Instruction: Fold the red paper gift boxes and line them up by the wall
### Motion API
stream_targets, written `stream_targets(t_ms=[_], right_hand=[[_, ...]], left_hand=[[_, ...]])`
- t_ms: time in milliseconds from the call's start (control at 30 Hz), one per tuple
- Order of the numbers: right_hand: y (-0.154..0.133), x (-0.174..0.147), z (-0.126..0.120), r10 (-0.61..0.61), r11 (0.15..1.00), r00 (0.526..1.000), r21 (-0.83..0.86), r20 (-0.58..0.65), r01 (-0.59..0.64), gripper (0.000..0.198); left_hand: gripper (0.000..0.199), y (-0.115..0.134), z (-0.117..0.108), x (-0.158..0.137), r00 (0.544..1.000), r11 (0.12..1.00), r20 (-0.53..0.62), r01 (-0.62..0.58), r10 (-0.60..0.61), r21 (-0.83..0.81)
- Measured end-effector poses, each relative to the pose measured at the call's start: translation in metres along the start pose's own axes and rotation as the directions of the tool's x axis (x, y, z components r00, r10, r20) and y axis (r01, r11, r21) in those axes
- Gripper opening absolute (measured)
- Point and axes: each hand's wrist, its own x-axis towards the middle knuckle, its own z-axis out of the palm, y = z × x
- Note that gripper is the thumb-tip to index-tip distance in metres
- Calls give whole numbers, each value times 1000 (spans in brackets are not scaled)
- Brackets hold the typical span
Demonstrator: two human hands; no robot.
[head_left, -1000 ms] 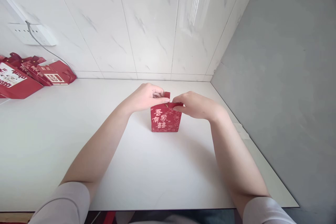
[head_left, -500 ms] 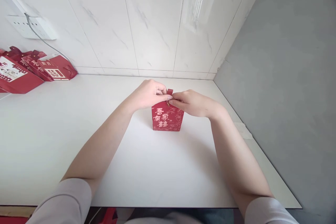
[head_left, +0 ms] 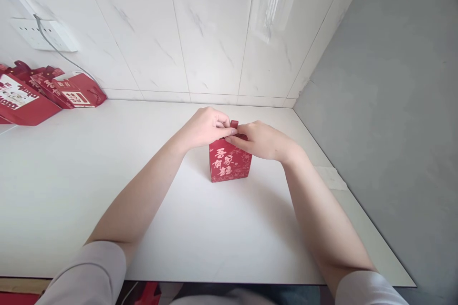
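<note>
- Red box, one: upright on the desk, near the centre of the dial; pale characters and a faint floral pattern on the front; front turned toward the person.
- Red tab, one: standing up from the top of the red box, at its twelve o'clock, between the two hands.
- Left hand: at the red box's eleven o'clock; thumb laid along the top edge, fingers bent behind it, pinching the top of the box beside the red tab.
- Right hand: at the red box's two o'clock; thumb on the upper front, fingers over the top, pinching the upper edge; its fingertips just beside the left thumb.
- Other red boxes, several: grouped between nine and ten o'clock on the desk, well apart from the hands; some carry white printed panels.
- Wall socket, white, with grey cord: ten o'clock.
- Tiled wall, pale, grey-veined: twelve o'clock.
- Grey wall: between two and three o'clock.
</note>
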Motion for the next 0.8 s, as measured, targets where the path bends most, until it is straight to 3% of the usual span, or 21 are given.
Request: stream_targets(t_ms=[267,400,500,667,800], right_hand=[[8,3,1,1,1000,997,-18,77,0,15],[10,-5,-7,-22,1000,999,19,41,22,8],[10,-8,-9,-51,999,999,19,13,50,5],[9,-6,-8,-78,997,997,-14,-8,78,4],[8,-6,-8,-92,996,994,-13,-57,91,22]], left_hand=[[26,1,-4,-1,997,1000,80,-16,18,-21],[22,5,-9,-3,980,1000,199,-15,14,3],[13,7,-12,-6,976,1000,219,2,-3,5],[11,5,-16,-7,971,1000,237,18,-21,13],[17,4,-16,-6,966,1000,257,6,-11,19]])
